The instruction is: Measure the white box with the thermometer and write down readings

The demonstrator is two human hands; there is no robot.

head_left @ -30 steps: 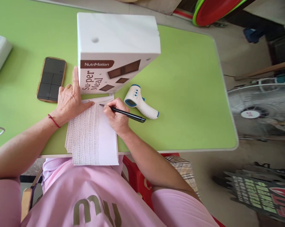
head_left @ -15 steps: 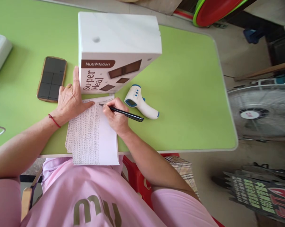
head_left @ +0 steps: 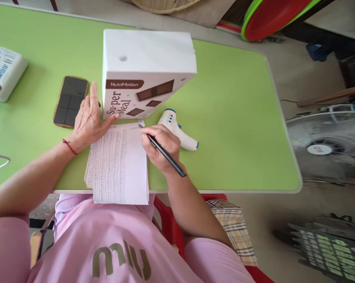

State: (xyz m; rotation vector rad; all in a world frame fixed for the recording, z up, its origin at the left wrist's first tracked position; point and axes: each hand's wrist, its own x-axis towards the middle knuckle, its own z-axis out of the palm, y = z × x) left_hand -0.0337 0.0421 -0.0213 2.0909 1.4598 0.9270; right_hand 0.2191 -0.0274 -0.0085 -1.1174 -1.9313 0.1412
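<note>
Paper sheets (head_left: pixel 137 169) lie stacked on the green table (head_left: pixel 239 118) directly in front of me, their near end overhanging the edge toward my pink shirt (head_left: pixel 121 239). Small handwritten marks fill the left part of the top sheet; the right part is blank. Sheets at the left are slightly fanned.

Right hand (head_left: pixel 164 142): grasping a black pen (head_left: pixel 174 164), slanted, tip near the top right of the top sheet. Contact between tip and paper: cannot tell.

Left hand (head_left: pixel 89 118): not closed round anything; fingers extended between phone and box, thumb reaching across the box's lower left corner. Pressure on the box: cannot tell. Red string (head_left: pixel 69 146) round my left wrist.

White thermometer (head_left: pixel 184 139) lies just right of my right hand, which partly hides it. Phone (head_left: pixel 71 101), dark screen up, lies just left of my left hand. White box (head_left: pixel 149 53), marked "NutriMotion", stands upright at the far end of the sheets. White device (head_left: pixel 8 72) sits well left of it.

Beyond the table: a fan (head_left: pixel 320 149) at right, a red-and-green round item (head_left: pixel 276 19) at the far right.
</note>
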